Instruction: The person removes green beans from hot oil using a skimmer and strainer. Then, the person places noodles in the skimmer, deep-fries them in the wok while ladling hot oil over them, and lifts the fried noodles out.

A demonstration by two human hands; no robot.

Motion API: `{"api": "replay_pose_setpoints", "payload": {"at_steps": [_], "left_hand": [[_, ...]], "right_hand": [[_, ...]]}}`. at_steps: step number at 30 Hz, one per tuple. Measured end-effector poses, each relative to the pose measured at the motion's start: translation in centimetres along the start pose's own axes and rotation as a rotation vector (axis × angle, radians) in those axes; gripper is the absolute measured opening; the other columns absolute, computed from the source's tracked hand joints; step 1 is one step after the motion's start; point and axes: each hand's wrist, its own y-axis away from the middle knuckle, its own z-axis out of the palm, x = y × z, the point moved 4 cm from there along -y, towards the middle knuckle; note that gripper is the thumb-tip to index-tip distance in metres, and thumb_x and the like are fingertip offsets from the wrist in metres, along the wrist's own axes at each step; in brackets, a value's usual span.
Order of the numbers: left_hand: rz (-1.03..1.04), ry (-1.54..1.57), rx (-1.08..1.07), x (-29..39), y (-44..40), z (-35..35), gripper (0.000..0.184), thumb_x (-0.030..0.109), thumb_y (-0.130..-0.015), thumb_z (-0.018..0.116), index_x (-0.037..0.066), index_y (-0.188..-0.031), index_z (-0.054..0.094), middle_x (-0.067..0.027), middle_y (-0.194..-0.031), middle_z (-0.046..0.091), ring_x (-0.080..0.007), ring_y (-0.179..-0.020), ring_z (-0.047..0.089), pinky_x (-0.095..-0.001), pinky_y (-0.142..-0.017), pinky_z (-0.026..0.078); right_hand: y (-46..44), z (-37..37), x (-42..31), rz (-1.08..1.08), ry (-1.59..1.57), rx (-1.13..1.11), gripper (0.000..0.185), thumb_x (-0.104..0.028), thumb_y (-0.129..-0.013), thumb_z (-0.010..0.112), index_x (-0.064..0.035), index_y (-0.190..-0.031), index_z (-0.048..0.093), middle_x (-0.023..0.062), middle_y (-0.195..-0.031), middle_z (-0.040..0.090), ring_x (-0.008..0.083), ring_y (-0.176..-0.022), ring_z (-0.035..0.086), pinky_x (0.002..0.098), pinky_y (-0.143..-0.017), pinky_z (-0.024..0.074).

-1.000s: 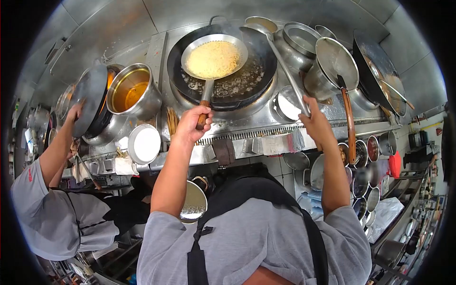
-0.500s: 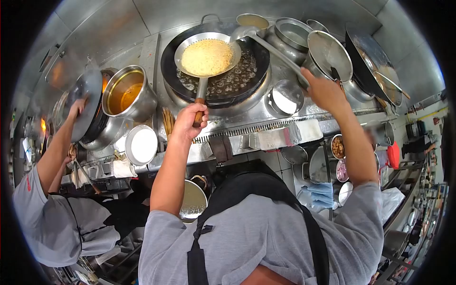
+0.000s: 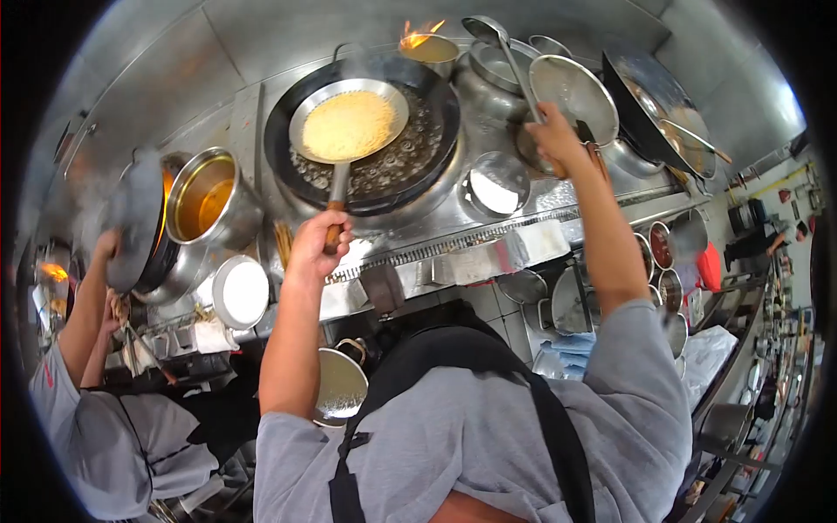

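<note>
My left hand (image 3: 319, 244) is wrapped round the wooden handle of a round metal strainer (image 3: 340, 185). Pale yellow food (image 3: 349, 125) fills the strainer, which sits over a black wok (image 3: 277, 144) of bubbling dark oil (image 3: 418, 131). In my right hand (image 3: 553, 139) is the long handle of a metal ladle (image 3: 485, 30); its bowl is raised beyond the pots, to the right of the wok. A second strainer (image 3: 575, 98) rests on a pot close beside my right hand.
A co-worker's hand (image 3: 108, 244) holds a steaming wok (image 3: 138, 218) at left. Nearby are a pot of orange liquid (image 3: 209, 196) and a white bowl (image 3: 241, 292). Flames (image 3: 422, 35) rise behind the back pot (image 3: 433, 54). A small pan (image 3: 497, 185) lies right of the wok.
The ladle has swung up and away from the wok, towards the back right. The view has shifted, so the stove appears further left. Flames now show behind the back pot.
</note>
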Motion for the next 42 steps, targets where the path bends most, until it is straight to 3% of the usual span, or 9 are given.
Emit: {"api": "replay_pose_setpoints", "payload": {"at_steps": [5, 9, 12, 15, 22, 36, 38, 40, 42], "left_hand": [[-0.019, 0.014, 0.033, 0.3, 0.5, 0.5, 0.016, 0.009, -0.081, 0.060, 0.004, -0.092, 0.049, -0.0074, -0.074, 0.054, -0.0135, -0.053, 0.050, -0.0235, -0.040, 0.038], [-0.026, 0.022, 0.040, 0.3, 0.5, 0.4, 0.016, 0.009, -0.081, 0.061, 0.004, -0.092, 0.050, -0.0075, -0.073, 0.055, -0.0131, -0.053, 0.050, -0.0234, -0.039, 0.038], [-0.020, 0.015, 0.063, 0.2, 0.5, 0.4, 0.015, 0.009, -0.081, 0.061, 0.004, -0.092, 0.051, -0.0072, -0.073, 0.055, -0.0130, -0.053, 0.051, -0.0234, -0.039, 0.038], [-0.009, 0.009, 0.066, 0.2, 0.6, 0.8, 0.015, 0.009, -0.081, 0.061, 0.003, -0.091, 0.051, -0.0068, -0.073, 0.056, -0.0125, -0.054, 0.052, -0.0231, -0.040, 0.038], [-0.012, -0.024, 0.085, 0.2, 0.5, 0.6, 0.015, 0.010, -0.082, 0.062, 0.004, -0.091, 0.052, -0.0066, -0.072, 0.056, -0.0121, -0.054, 0.052, -0.0228, -0.040, 0.039], [-0.010, -0.009, 0.032, 0.2, 0.6, 0.8, 0.013, 0.008, -0.082, 0.060, 0.004, -0.090, 0.051, -0.0059, -0.073, 0.055, -0.0122, -0.055, 0.051, -0.0227, -0.042, 0.040], [-0.009, -0.013, 0.023, 0.1, 0.2, 0.6, 0.013, 0.009, -0.082, 0.061, 0.004, -0.089, 0.051, -0.0056, -0.072, 0.055, -0.0121, -0.055, 0.051, -0.0228, -0.042, 0.040], [-0.006, -0.009, 0.058, 0.1, 0.2, 0.2, 0.012, 0.009, -0.083, 0.061, 0.003, -0.088, 0.052, -0.0053, -0.071, 0.056, -0.0122, -0.055, 0.051, -0.0230, -0.042, 0.040], [-0.022, -0.001, 0.048, 0.2, 0.2, 0.2, 0.012, 0.009, -0.083, 0.062, 0.003, -0.088, 0.053, -0.0051, -0.071, 0.056, -0.0124, -0.055, 0.051, -0.0232, -0.042, 0.040]], "right_hand": [[-7.0, 5.1, 3.2, 0.177, -0.116, 0.299, 0.036, -0.009, -0.087, 0.058, 0.0017, -0.120, 0.046, 0.0081, -0.067, 0.056, 0.0164, -0.042, 0.048, 0.0327, -0.038, 0.0410], [-10.8, 7.2, 4.4, 0.275, -0.950, 0.091, 0.020, -0.013, -0.092, 0.051, -0.0014, -0.076, 0.051, 0.0059, -0.059, 0.051, 0.0156, -0.048, 0.050, 0.0299, -0.043, 0.0434], [-11.7, 6.8, 4.5, 0.220, -1.943, -0.332, 0.023, -0.010, -0.092, 0.051, -0.0054, -0.070, 0.048, 0.0013, -0.059, 0.047, 0.0145, -0.050, 0.049, 0.0274, -0.048, 0.0417], [-9.3, 7.1, 4.1, 0.168, -2.126, -0.521, 0.027, -0.013, -0.096, 0.049, -0.0080, -0.070, 0.045, -0.0006, -0.057, 0.043, 0.0101, -0.052, 0.046, 0.0254, -0.050, 0.0405], [-3.8, 7.1, 5.1, 0.055, -2.129, -0.541, 0.022, -0.013, -0.095, 0.048, -0.0062, -0.075, 0.049, -0.0017, -0.061, 0.045, 0.0091, -0.049, 0.044, 0.0253, -0.049, 0.0387], [12.5, 12.2, 6.4, 0.314, -2.205, -0.416, 0.027, -0.014, -0.097, 0.047, -0.0083, -0.071, 0.045, -0.0022, -0.057, 0.041, 0.0089, -0.045, 0.038, 0.0235, -0.045, 0.0364], [15.6, 11.8, 7.1, 0.351, -1.986, -0.396, 0.027, -0.014, -0.097, 0.047, -0.0093, -0.071, 0.043, -0.0026, -0.057, 0.040, 0.0089, -0.044, 0.037, 0.0249, -0.042, 0.0350], [18.1, 11.8, 9.3, 0.287, -1.806, -0.409, 0.008, -0.012, -0.097, 0.048, -0.0056, -0.093, 0.049, -0.0013, -0.064, 0.042, 0.0077, -0.044, 0.038, 0.0231, -0.039, 0.0355], [21.8, 9.6, 7.1, 0.359, -1.284, -0.133, 0.023, -0.010, -0.094, 0.050, -0.0086, -0.117, 0.046, -0.0009, -0.064, 0.042, 0.0082, -0.043, 0.039, 0.0240, -0.037, 0.0351]]}}
